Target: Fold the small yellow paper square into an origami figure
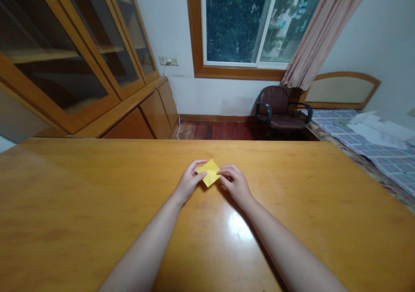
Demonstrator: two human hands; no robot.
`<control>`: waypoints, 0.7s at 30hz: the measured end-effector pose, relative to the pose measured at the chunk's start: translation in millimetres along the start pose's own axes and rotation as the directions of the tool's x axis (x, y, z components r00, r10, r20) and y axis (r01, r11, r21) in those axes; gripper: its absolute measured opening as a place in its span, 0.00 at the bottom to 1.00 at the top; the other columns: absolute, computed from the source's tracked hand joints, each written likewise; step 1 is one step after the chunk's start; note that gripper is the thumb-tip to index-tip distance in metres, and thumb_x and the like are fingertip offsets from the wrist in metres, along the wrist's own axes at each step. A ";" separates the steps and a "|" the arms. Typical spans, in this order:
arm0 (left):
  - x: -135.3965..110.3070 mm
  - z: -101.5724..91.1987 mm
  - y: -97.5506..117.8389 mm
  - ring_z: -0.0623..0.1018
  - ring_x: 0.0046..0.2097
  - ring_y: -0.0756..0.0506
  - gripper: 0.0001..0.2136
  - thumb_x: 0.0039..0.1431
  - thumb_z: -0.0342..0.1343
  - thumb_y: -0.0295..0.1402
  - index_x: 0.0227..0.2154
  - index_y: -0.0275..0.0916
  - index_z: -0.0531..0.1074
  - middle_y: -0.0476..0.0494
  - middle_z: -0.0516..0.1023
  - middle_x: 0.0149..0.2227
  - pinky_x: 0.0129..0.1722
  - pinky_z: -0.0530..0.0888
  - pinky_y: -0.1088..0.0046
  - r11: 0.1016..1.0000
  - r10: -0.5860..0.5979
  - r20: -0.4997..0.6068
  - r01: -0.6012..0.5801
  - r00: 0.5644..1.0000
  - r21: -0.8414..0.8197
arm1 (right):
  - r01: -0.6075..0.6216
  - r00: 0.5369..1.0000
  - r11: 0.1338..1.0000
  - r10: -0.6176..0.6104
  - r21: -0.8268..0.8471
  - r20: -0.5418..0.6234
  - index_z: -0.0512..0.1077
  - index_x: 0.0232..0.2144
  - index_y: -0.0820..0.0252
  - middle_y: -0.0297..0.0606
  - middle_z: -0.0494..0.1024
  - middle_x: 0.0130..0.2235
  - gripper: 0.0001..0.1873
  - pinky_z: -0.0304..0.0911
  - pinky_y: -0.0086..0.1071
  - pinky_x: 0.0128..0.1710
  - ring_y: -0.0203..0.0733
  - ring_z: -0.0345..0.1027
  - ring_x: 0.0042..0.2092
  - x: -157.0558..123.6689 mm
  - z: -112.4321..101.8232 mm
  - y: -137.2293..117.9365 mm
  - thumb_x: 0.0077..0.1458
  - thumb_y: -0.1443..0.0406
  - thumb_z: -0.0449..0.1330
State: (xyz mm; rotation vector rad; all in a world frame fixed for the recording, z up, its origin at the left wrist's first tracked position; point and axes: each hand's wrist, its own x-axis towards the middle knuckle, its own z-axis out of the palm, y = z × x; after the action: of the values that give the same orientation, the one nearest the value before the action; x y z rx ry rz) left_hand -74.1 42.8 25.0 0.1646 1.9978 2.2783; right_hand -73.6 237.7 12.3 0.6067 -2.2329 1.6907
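A small square of yellow paper (209, 171) is held just above the wooden table, turned so that one corner points toward me. My left hand (191, 177) pinches its left corner, the thumb on top and the fingers behind. At the right corner, my right hand (234, 179) has its thumb and fingertips closed on the edge of the paper. Faint crease lines seem to show on the sheet, but they are too small to make out well.
The glossy wooden table (97, 205) spans the foreground, its far edge just beyond my hands. Behind it are a glass-fronted cabinet (90, 37) on the left, a maroon office chair (275, 104) and a bed (372, 132) on the right. A white cord (173, 93) hangs from a wall socket.
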 end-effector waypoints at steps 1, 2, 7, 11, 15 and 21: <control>0.1 0.0 0.0 0.78 0.40 0.43 0.25 0.50 0.63 0.40 0.50 0.38 0.66 0.41 0.79 0.42 0.39 0.72 0.70 1.000 0.002 0.000 -0.002 1.000 0.003 | -0.010 1.000 1.000 0.010 -0.003 0.001 0.78 0.34 0.55 0.40 0.74 0.40 0.10 0.66 0.33 0.37 0.41 0.70 0.41 -0.2 0.3 0.2 0.52 0.71 0.59; 0.2 -0.1 -0.1 0.78 0.40 0.43 0.25 0.50 0.63 0.40 0.50 0.38 0.66 0.41 0.79 0.42 0.39 0.72 0.70 1.000 0.003 0.000 -0.003 1.000 0.006 | -0.020 1.000 1.000 0.020 -0.009 0.003 0.78 0.34 0.55 0.40 0.74 0.40 0.10 0.66 0.32 0.36 0.41 0.70 0.41 -0.4 0.6 0.2 0.53 0.71 0.59; 1.2 -0.9 -1.8 0.78 0.40 0.43 0.26 0.50 0.63 0.40 0.51 0.38 0.66 0.42 0.79 0.42 0.40 0.73 0.70 1.000 -0.004 -0.006 0.004 1.000 0.023 | -0.033 0.999 0.999 0.033 -0.018 0.036 0.80 0.35 0.53 0.39 0.74 0.38 0.11 0.65 0.31 0.34 0.39 0.69 0.37 -1.2 1.4 -1.8 0.53 0.70 0.60; 1.4 -0.5 -2.3 0.78 0.39 0.44 0.25 0.50 0.63 0.40 0.50 0.38 0.66 0.42 0.79 0.41 0.40 0.73 0.70 1.000 -0.015 -0.018 0.015 1.000 0.018 | -0.016 0.999 1.000 0.016 -0.005 0.049 0.80 0.36 0.53 0.38 0.75 0.36 0.12 0.65 0.31 0.35 0.40 0.70 0.37 -1.2 1.3 -4.9 0.53 0.71 0.60; 1.2 -0.4 -2.4 0.78 0.39 0.44 0.24 0.51 0.63 0.40 0.49 0.37 0.66 0.42 0.79 0.41 0.40 0.72 0.71 1.000 -0.009 -0.018 0.009 1.000 0.017 | 0.000 0.999 1.000 0.000 -0.014 0.045 0.79 0.36 0.54 0.38 0.77 0.37 0.12 0.65 0.34 0.40 0.41 0.71 0.40 -1.0 0.3 -5.6 0.53 0.71 0.59; 2.5 -1.5 -3.3 0.77 0.36 0.46 0.23 0.51 0.62 0.40 0.48 0.37 0.67 0.44 0.79 0.37 0.37 0.72 0.73 1.000 -0.017 -0.020 0.017 1.000 0.016 | -0.002 1.000 1.000 0.002 -0.025 0.022 0.78 0.36 0.56 0.38 0.77 0.37 0.12 0.65 0.33 0.38 0.40 0.70 0.38 -0.9 -0.9 -3.4 0.52 0.73 0.58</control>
State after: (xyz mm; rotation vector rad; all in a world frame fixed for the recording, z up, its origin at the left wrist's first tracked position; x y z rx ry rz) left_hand -76.8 42.2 21.6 0.1261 2.0200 2.2631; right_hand -71.2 237.9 15.0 0.6203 -2.2671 1.6621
